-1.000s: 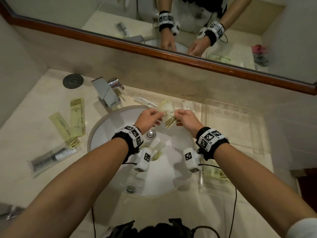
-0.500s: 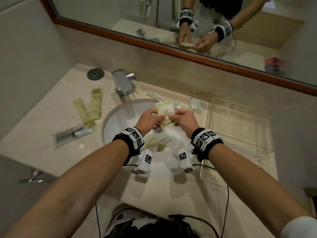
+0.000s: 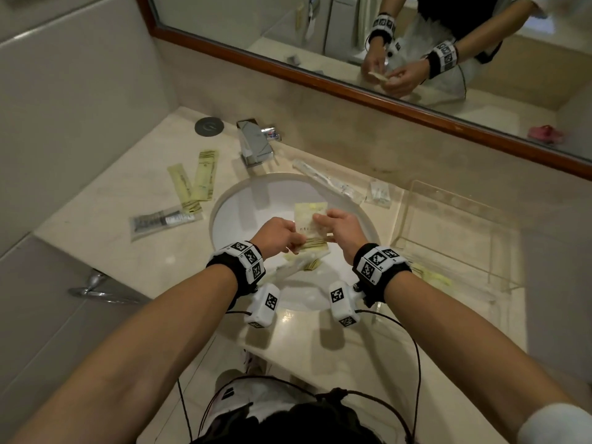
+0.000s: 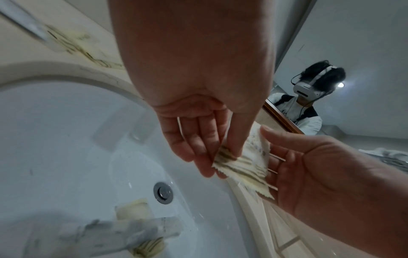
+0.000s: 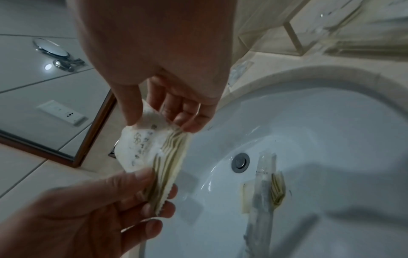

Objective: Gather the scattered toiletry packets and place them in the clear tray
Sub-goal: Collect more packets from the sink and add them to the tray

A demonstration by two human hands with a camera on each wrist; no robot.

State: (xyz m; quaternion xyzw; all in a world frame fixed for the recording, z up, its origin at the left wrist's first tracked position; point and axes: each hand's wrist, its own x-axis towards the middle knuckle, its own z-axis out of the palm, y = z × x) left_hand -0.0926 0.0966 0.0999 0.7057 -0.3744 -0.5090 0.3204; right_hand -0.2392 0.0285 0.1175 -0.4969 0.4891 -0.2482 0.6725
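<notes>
Above the white sink both my hands hold one small stack of pale yellow packets. My left hand pinches its striped end between thumb and fingers. My right hand pinches the printed end. Two more packets lie in the basin by the drain. Two yellow packets and a clear packet with a dark item lie on the counter at the left. The clear tray stands right of the sink, with a yellow packet showing at its near end.
A long clear packet and a small one lie behind the sink. The chrome faucet stands at the sink's back left, beside a round dark disc. A wood-framed mirror runs along the back wall.
Both hands keep hold of the stack and have drawn it back from the sink's rear rim to over the basin. The head view has pulled back.
</notes>
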